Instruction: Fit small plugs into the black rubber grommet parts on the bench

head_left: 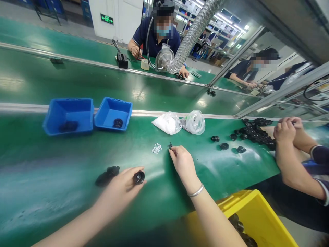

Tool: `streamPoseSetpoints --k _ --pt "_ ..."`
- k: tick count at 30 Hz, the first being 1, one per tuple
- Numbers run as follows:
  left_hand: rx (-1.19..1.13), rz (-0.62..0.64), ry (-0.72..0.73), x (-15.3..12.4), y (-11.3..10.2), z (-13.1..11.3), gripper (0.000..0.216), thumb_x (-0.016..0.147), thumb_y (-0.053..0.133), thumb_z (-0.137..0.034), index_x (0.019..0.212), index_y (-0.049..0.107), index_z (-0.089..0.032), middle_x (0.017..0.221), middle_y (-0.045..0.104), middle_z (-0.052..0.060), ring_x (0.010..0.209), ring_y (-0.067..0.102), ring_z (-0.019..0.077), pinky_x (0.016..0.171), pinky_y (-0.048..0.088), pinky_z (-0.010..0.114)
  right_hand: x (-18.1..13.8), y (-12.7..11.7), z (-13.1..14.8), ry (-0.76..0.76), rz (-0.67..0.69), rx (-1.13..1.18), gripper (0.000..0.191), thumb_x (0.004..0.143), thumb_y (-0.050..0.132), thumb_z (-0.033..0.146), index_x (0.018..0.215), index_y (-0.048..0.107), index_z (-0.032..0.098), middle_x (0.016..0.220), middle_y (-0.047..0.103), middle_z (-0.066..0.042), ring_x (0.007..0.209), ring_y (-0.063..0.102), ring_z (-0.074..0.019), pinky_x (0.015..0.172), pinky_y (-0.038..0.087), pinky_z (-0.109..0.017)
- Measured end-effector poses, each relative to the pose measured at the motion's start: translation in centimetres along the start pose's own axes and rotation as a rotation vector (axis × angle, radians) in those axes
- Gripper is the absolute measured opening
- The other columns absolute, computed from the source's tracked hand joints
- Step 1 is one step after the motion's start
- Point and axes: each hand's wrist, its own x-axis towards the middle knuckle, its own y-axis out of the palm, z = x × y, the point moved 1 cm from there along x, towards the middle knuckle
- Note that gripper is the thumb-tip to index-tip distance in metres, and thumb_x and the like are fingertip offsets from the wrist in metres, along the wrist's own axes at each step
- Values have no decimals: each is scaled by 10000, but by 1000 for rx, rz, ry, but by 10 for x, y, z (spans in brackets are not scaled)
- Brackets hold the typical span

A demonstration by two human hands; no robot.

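My left hand (127, 181) is closed around a round black plastic part (139, 177), its hollow end with a small light centre facing up. Behind that hand lies a dark cluster of black parts (109, 174), blurred. My right hand (182, 161), with a silver bangle at the wrist, reaches to a little pile of tiny black pieces (170, 145). Its thumb and forefinger are pinched together at the pile's edge; what is between them is too small to make out. Just left of that pile is a heap of small white pieces (156, 148).
Two blue bins (88, 116) with black rings stand at the back left. Beside them sit a bag of white pieces (168, 122) and a clear bag (194, 122). Black parts (253, 132) lie right, near a co-worker's hands (286, 128). A yellow crate (267, 212) stands front right.
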Motion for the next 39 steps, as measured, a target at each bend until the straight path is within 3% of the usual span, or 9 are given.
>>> streamPoseSetpoints --k 9,13,18,23,30,39 --pt "-31 50 2 0 3 3 356 809 620 -368 1149 627 -263 1218 585 85 1023 660 264 938 514 347 8 -3 2 -10 8 80 203 909 485 262 801 626 164 743 603 -64 694 574 -197 660 461 -319" --pt "-42 37 33 2 1 5 343 810 614 -335 1138 614 -236 1182 582 90 954 676 242 886 521 329 -7 -11 37 -59 85 361 171 900 527 275 789 625 191 718 609 -28 642 567 -156 615 463 -273" --pt "123 -55 152 6 -2 8 322 785 614 -243 1105 646 -235 975 640 57 861 633 222 789 498 311 -34 -7 87 -246 251 678 79 899 553 230 864 621 209 765 591 -16 688 563 -136 626 478 -253" --pt "186 -61 149 6 -4 9 354 775 592 -209 1124 642 -230 831 641 31 749 600 204 723 469 302 -38 5 92 -269 274 660 91 911 532 202 878 618 198 800 570 -29 721 568 -137 641 494 -261" --pt "198 -41 131 7 -6 13 406 759 576 -192 1162 616 -218 1039 630 61 837 624 193 832 486 327 -44 5 87 -449 221 563 168 913 518 128 1031 620 189 863 585 -57 808 589 -158 697 523 -294" --pt "147 -42 98 9 -6 16 438 734 542 -149 1166 606 -175 1049 618 74 551 522 94 698 515 298 -56 10 80 -634 206 421 466 856 527 21 1303 490 148 1002 582 -110 927 579 -200 774 537 -339"
